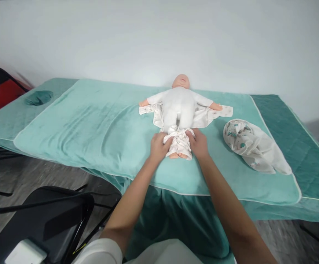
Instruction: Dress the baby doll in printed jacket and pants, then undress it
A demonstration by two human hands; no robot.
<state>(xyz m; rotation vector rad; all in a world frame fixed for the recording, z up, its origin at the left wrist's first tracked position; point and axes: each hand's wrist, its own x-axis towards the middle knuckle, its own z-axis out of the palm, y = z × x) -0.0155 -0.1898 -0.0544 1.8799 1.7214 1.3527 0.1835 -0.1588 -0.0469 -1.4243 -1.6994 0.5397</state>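
A baby doll [179, 104] with a white cloth body lies on its back on the green massage bed, head toward the wall and arms spread. Beneath it a white printed baby top [203, 119] is laid out, sleeves to both sides. Bunched white baby pants [178, 141] surround the doll's lower legs, with the feet showing at the near end. My left hand [159, 146] is closed on the left edge of the waistband. Gripping the right edge of the same waistband is my right hand [199, 143], its thumb over the cloth.
A crumpled white printed cloth [254, 146] lies on the bed [93, 121] to the right. A black folding chair [55, 216] with a white box [26, 253] on it stands at front left. The wall [107, 40] runs along the bed's far side.
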